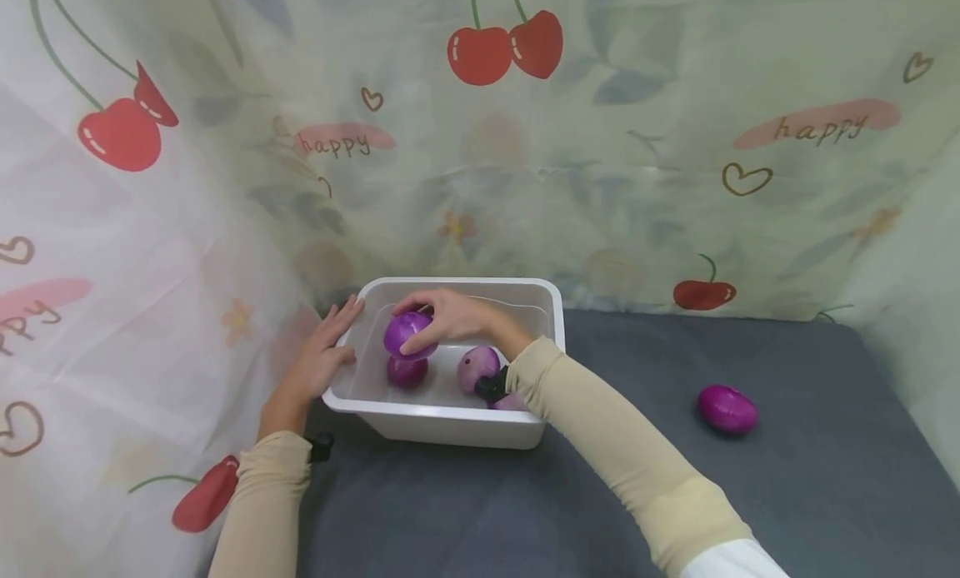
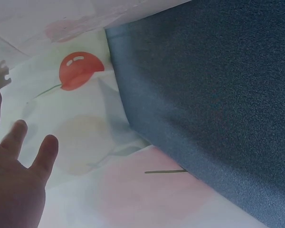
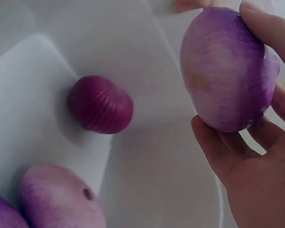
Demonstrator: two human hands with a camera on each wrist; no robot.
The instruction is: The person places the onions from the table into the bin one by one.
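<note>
My right hand (image 1: 450,313) grips a purple onion (image 1: 403,330) between thumb and fingers, inside the left part of a white plastic bin (image 1: 442,412). In the right wrist view this onion (image 3: 218,71) shows a pale side and a deep purple side. Below it, a darker, ridged onion (image 3: 100,104) lies on the bin floor. Two paler onions lie toward the bin's right side, one with a dark spot (image 1: 477,366), the other (image 1: 512,402) partly hidden by the right wrist. My left hand (image 1: 318,363) rests with straightened fingers against the bin's left rim.
Another purple onion (image 1: 727,410) sits on the dark grey tablecloth (image 1: 645,370), to the right of the bin. A cherry-printed curtain (image 1: 525,203) stands behind the table and along its left side, close to the bin and the left arm.
</note>
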